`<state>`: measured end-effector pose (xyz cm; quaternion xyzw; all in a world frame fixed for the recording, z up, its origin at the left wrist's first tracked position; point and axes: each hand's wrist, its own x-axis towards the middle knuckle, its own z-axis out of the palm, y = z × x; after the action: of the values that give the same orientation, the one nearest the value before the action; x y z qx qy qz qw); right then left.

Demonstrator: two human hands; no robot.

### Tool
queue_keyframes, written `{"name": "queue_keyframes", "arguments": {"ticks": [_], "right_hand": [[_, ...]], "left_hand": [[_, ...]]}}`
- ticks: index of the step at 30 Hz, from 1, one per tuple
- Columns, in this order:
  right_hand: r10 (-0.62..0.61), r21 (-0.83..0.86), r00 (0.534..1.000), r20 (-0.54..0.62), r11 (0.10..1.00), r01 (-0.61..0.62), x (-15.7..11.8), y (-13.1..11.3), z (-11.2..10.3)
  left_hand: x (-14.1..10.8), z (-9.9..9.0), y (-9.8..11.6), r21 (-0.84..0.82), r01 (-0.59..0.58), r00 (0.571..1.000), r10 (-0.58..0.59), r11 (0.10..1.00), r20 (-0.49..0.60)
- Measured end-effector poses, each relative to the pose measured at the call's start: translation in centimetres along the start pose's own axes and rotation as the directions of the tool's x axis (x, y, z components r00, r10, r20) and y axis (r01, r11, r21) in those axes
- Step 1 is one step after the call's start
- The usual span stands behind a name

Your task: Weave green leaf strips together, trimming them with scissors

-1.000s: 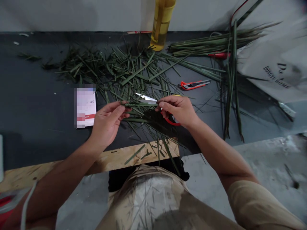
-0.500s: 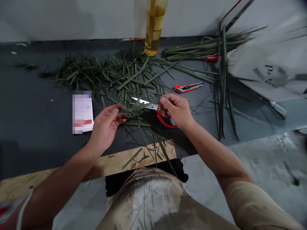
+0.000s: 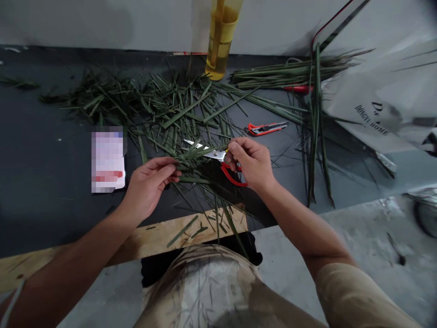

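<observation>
Between the thumb and fingers of my left hand [image 3: 150,184] is one end of a small folded piece of green leaf strips [image 3: 195,152]. My right hand [image 3: 251,161] pinches the thin tip of a strip that runs out from that piece. Just beneath lie scissors [image 3: 218,155] with red handles, their blades pointing left; my right fingers partly cover them, and I cannot tell whether they touch. An orange utility knife [image 3: 266,129] rests behind my right hand. Cut leaf pieces [image 3: 184,107] are heaped beyond both hands.
A phone [image 3: 108,159] with a lit screen lies left of my left hand. At the back stand a bottle of yellow liquid [image 3: 220,43] and a bundle of long leaves [image 3: 273,75]. A white printed bag [image 3: 372,105] is at right. A wooden board [image 3: 191,228] edges the table.
The view has shifted slightly, so the phone and bag appear further left. Both hands keep their grip on the leaf piece, with only slight movement of the fingers.
</observation>
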<state>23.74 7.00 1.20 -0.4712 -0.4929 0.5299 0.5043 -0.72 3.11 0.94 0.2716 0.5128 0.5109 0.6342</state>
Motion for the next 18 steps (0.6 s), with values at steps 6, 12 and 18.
{"name": "queue_keyframes", "arguments": {"ticks": [6,12,18], "right_hand": [[0.032,-0.041,0.999,-0.008,0.999,-0.033,-0.05,-0.17,-0.12],[0.026,-0.107,1.000,0.008,0.994,-0.025,-0.32,-0.34,-0.03],[0.031,-0.071,0.998,0.050,0.997,-0.027,-0.33,-0.30,0.24]], "left_hand": [[-0.66,0.34,0.07,0.100,0.022,0.998,-0.028,0.995,0.059],[-0.82,0.38,-0.06,0.122,0.029,0.987,-0.047,0.992,0.152],[-0.60,-0.01,-0.26,0.074,0.039,0.988,-0.049,0.997,0.144]]}}
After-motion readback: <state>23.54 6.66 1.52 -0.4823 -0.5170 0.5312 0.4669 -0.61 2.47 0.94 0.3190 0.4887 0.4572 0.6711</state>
